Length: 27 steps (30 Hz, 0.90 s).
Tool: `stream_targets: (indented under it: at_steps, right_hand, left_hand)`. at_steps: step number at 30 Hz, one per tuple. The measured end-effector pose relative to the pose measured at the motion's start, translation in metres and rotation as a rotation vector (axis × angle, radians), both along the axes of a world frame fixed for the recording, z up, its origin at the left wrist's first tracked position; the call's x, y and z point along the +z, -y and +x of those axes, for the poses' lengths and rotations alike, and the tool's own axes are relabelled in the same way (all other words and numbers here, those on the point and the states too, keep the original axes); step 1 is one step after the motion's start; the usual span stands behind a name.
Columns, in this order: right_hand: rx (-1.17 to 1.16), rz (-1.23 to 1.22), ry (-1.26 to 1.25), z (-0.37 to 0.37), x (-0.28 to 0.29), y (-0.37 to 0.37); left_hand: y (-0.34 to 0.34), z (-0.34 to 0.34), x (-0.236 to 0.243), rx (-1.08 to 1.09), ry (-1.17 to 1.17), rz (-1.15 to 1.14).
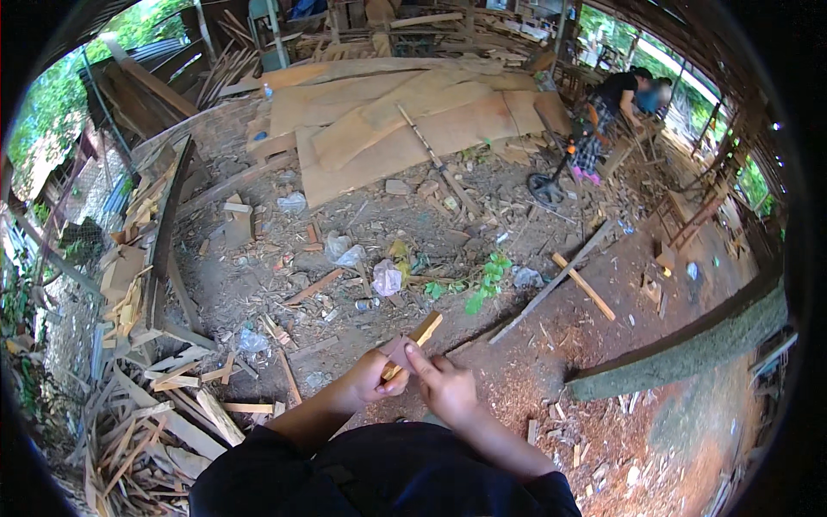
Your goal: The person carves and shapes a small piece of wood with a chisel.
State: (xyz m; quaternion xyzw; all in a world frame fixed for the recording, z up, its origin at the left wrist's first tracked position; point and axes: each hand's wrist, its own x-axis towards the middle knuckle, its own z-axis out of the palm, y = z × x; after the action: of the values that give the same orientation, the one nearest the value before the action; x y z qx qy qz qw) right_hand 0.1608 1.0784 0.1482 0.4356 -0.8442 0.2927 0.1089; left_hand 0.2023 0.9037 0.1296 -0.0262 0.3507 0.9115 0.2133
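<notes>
In front of my body I hold a short yellowish wooden stick (425, 328), tilted up and to the right. My left hand (376, 376) is closed round its lower end. A small brownish-grey sheet that looks like sandpaper (399, 352) lies folded against the middle of the stick. My right hand (446, 389) presses on this sheet from the right, a finger stretched along it and the others curled. The underside of the stick and part of the sheet are hidden by my fingers.
Wood scraps (172, 414) pile up at the lower left. Wide boards (388, 129) lie at the back. A concrete beam (689, 336) stretches along the right. Plastic bags (387, 277) and a green plant (493, 277) lie ahead. Another person (613, 103) bends over at the far right.
</notes>
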Motion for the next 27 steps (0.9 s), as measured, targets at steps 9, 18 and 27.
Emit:
stream_targets:
  at_steps: [9,18,27]
  right_hand:
    - [0.023,-0.417,0.120,-0.104,-0.011,0.037]
    - [0.167,-0.150,0.225,-0.169,-0.013,0.068]
    - [0.535,-0.176,-0.037,-0.237,-0.024,0.074]
  left_hand:
    - [0.020,-0.024,0.027,0.580,0.038,-0.294]
    - [0.019,-0.072,0.039,0.527,-0.011,-0.263]
    - [0.024,-0.118,0.057,0.429,-0.025,-0.322]
